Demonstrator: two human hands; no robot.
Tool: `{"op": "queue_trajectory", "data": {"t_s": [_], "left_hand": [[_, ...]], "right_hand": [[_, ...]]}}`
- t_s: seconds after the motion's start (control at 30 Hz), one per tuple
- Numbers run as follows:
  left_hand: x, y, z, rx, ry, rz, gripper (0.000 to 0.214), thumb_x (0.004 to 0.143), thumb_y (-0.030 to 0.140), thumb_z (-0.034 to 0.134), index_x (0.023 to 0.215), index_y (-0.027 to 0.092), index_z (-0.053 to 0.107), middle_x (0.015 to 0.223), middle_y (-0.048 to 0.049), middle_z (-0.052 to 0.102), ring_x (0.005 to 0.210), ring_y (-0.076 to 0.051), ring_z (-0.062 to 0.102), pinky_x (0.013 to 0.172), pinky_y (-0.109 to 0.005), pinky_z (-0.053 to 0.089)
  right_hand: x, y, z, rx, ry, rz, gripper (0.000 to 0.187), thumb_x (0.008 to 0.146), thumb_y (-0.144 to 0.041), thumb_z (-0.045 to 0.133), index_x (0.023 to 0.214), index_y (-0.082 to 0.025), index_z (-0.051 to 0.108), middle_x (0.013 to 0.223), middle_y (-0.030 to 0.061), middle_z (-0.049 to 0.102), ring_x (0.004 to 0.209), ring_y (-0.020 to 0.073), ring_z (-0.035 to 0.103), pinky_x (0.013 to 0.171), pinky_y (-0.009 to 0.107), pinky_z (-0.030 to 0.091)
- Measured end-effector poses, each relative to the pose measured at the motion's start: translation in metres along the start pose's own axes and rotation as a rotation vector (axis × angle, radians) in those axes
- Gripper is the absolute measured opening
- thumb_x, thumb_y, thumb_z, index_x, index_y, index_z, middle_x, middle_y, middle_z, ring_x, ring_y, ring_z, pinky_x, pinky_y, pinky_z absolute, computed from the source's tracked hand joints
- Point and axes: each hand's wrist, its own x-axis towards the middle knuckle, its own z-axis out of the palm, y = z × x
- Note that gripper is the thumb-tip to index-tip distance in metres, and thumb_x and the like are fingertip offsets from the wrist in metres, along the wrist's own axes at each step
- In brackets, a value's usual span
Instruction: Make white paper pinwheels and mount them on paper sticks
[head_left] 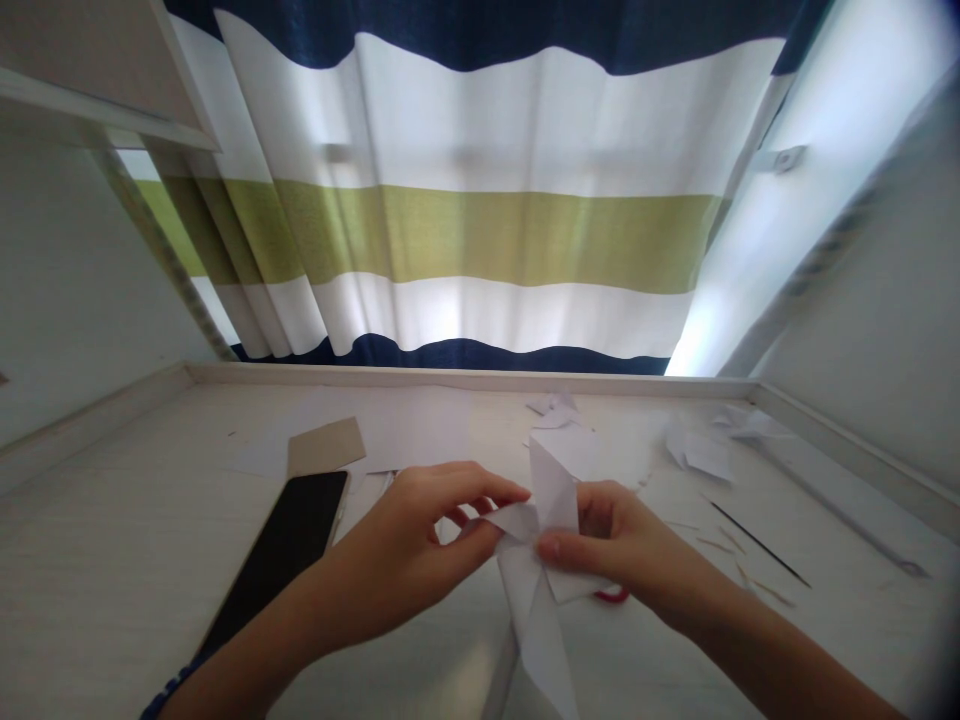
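A folded white paper piece (541,560) with several pointed flaps is held just above a white tabletop (112,540). My left hand (409,550) pinches one flap at the piece's left side between thumb and forefinger. My right hand (626,550) grips the piece from the right, thumb on top and fingers curled behind it. Something small and red (613,597) shows under my right hand; I cannot tell what it is.
A dark phone (289,555) lies left of my hands, with a brown card (324,445) and white sheets (420,430) behind it. Paper scraps (701,450) and thin sticks (757,543) lie to the right. A striped curtain (480,230) hangs behind the table.
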Motion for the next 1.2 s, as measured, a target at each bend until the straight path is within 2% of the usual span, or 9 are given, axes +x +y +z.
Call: {"op": "queue_trajectory", "data": {"t_s": [0.13, 0.27, 0.47, 0.57, 0.67, 0.8, 1.0, 1.1, 1.2], "left_hand": [[0.002, -0.007, 0.008, 0.067, 0.065, 0.141, 0.025, 0.077, 0.010, 0.049, 0.098, 0.021, 0.058, 0.085, -0.0003, 0.062, 0.073, -0.012, 0.056, 0.063, -0.020, 0.043], [0.001, -0.014, 0.018, 0.145, 0.156, 0.241, 0.028, 0.078, 0.008, 0.046, 0.103, 0.018, 0.056, 0.089, -0.0041, 0.062, 0.078, -0.013, 0.056, 0.070, -0.022, 0.043], [-0.003, -0.019, 0.026, 0.199, 0.245, 0.324, 0.026, 0.077, 0.006, 0.048, 0.100, 0.016, 0.057, 0.087, -0.0050, 0.062, 0.077, -0.012, 0.056, 0.070, -0.020, 0.043], [-0.002, -0.021, 0.028, 0.197, 0.280, 0.350, 0.025, 0.076, 0.006, 0.049, 0.098, 0.016, 0.057, 0.086, -0.0050, 0.062, 0.077, -0.012, 0.057, 0.071, -0.020, 0.044], [-0.002, -0.023, 0.029, 0.185, 0.271, 0.364, 0.024, 0.077, 0.008, 0.049, 0.098, 0.018, 0.057, 0.086, -0.0048, 0.062, 0.077, -0.012, 0.057, 0.070, -0.020, 0.045], [-0.001, -0.026, 0.025, 0.256, 0.243, 0.368, 0.023, 0.079, 0.014, 0.048, 0.098, 0.021, 0.058, 0.086, -0.0047, 0.064, 0.078, -0.014, 0.059, 0.068, -0.022, 0.046], [0.000, -0.029, 0.019, 0.485, 0.188, 0.506, 0.024, 0.080, 0.016, 0.048, 0.102, 0.020, 0.058, 0.085, -0.0061, 0.067, 0.076, -0.016, 0.060, 0.065, -0.024, 0.045], [0.001, -0.030, 0.019, 0.490, 0.184, 0.486, 0.026, 0.081, 0.017, 0.046, 0.104, 0.022, 0.057, 0.088, -0.0055, 0.067, 0.078, -0.016, 0.060, 0.066, -0.025, 0.045], [0.003, -0.028, 0.015, 0.348, 0.142, 0.402, 0.031, 0.079, 0.017, 0.048, 0.109, 0.023, 0.053, 0.096, -0.0055, 0.064, 0.087, -0.016, 0.058, 0.074, -0.026, 0.044]], "right_hand": [[-0.002, -0.001, -0.001, 0.000, 0.017, 0.004, 0.011, 0.065, -0.023, 0.069, 0.072, -0.015, 0.068, 0.058, -0.0022, 0.060, 0.047, 0.0058, 0.047, 0.042, 0.016, 0.032], [-0.004, 0.000, -0.002, -0.029, 0.034, -0.010, 0.012, 0.064, -0.024, 0.069, 0.071, -0.014, 0.067, 0.062, -0.0007, 0.062, 0.052, 0.0080, 0.050, 0.047, 0.018, 0.036], [-0.004, 0.000, 0.000, -0.017, 0.026, 0.001, 0.009, 0.065, -0.023, 0.068, 0.067, -0.015, 0.065, 0.048, -0.0070, 0.052, 0.038, 0.0035, 0.038, 0.039, 0.016, 0.031], [-0.004, 0.001, 0.001, -0.048, 0.015, -0.010, 0.013, 0.064, -0.026, 0.068, 0.071, -0.015, 0.066, 0.058, -0.0032, 0.059, 0.049, 0.0079, 0.049, 0.048, 0.019, 0.037], [-0.004, 0.003, 0.000, -0.094, 0.024, -0.012, 0.015, 0.065, -0.027, 0.068, 0.074, -0.015, 0.066, 0.065, -0.0006, 0.063, 0.058, 0.0120, 0.054, 0.054, 0.022, 0.040], [-0.004, 0.004, -0.001, -0.138, 0.030, -0.030, 0.016, 0.065, -0.028, 0.067, 0.074, -0.015, 0.065, 0.064, -0.0008, 0.062, 0.057, 0.0122, 0.053, 0.054, 0.023, 0.040], [-0.004, 0.007, -0.001, -0.197, 0.042, -0.001, 0.017, 0.066, -0.031, 0.067, 0.076, -0.017, 0.067, 0.068, 0.0001, 0.064, 0.061, 0.0135, 0.054, 0.055, 0.024, 0.040], [-0.003, 0.008, -0.001, -0.182, 0.046, -0.006, 0.015, 0.066, -0.030, 0.068, 0.075, -0.018, 0.067, 0.067, -0.0013, 0.064, 0.058, 0.0114, 0.054, 0.054, 0.022, 0.040], [-0.001, 0.005, -0.002, -0.144, 0.051, -0.009, 0.012, 0.066, -0.027, 0.067, 0.073, -0.017, 0.066, 0.061, -0.0027, 0.064, 0.052, 0.0086, 0.053, 0.049, 0.019, 0.039]]}}
